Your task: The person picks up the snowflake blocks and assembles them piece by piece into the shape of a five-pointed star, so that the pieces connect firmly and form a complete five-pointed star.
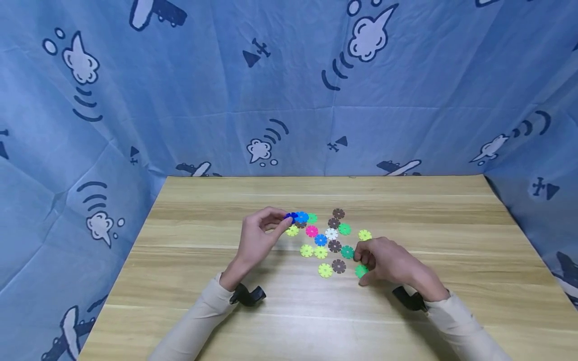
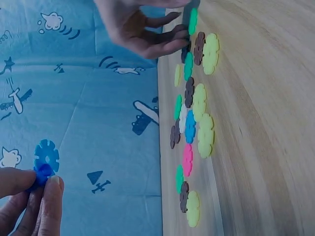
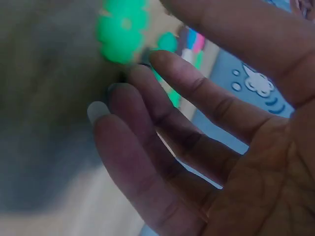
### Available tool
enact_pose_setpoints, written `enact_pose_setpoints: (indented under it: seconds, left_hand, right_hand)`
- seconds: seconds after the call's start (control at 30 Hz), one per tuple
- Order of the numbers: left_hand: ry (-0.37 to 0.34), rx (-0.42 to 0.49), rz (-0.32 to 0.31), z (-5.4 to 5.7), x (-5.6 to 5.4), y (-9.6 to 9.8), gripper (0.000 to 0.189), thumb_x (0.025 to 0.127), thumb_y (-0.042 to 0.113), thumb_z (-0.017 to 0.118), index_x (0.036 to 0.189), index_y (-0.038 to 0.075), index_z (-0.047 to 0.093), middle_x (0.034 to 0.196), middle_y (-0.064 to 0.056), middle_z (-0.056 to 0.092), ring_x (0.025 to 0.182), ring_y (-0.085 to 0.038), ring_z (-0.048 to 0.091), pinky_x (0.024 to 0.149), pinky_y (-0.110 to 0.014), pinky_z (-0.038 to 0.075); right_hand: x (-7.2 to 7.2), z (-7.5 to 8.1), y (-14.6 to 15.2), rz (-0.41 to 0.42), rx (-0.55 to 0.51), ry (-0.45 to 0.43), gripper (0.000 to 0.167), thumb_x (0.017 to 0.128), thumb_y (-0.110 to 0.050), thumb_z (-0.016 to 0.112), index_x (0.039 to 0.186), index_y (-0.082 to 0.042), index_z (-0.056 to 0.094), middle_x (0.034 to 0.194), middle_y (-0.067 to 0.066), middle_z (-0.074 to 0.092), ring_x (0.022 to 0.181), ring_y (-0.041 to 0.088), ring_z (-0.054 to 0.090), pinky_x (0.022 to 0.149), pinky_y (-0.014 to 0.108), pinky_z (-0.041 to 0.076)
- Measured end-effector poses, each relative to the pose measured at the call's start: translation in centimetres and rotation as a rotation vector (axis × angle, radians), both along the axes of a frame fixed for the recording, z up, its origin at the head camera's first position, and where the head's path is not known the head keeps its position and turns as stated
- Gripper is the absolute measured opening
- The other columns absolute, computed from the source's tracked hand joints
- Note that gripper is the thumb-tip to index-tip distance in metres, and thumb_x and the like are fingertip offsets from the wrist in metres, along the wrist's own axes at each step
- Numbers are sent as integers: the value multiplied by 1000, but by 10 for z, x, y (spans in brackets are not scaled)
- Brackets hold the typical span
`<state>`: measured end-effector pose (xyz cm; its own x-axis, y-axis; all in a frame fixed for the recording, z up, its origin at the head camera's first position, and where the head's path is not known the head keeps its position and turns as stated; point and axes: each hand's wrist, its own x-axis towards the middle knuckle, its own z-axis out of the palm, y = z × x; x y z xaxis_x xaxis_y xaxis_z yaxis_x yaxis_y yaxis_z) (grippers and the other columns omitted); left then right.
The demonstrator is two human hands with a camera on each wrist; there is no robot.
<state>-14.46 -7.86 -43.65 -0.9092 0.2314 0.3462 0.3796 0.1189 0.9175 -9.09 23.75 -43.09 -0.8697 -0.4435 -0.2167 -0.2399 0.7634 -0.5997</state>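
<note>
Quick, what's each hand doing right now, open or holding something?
Left hand: closed, pinching a dark-blue notched plastic-looking disc joined to a lighter-blue disc.
Right hand: open, loosely curved, no visible grip.

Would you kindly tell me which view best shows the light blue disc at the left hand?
The left wrist view: the light blue disc appears largest there, its notches clear above the left hand. The head view shows it smaller, beside the dark blue disc. In the right wrist view I cannot make it out.
</note>
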Motion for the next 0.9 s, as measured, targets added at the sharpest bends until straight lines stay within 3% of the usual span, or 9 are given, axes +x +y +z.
enact_pose_setpoints:
  seconds: [0.2,0.6,0.9]
  left_hand:
    - [-17,12,-4,-1,-1,0,16,94,12,79,105,2,76,102,-15,77,86,-17,75,80,-27,66]
    - [-28,9,-11,-5,1,-1,17,94,13,79,106,2,76,102,-16,78,86,-18,76,80,-27,66]
    - [-33,-16,-24,-7,3,0,15,94,13,79,106,4,79,101,-15,79,87,-38,78,77,-28,66]
  right_hand:
    - [3,-8,4,-29,-1,11,34,71,-10,95,90,-12,67,82,-2,65,75,11,57,65,20,50]
    - [0,-12,10,-85,-46,40,32,77,-8,91,84,-11,59,84,-2,63,74,13,54,62,21,48]
    - [-10,-10,2,-172,-161,155,9,92,-2,76,95,-7,69,86,2,75,76,9,68,66,21,59]
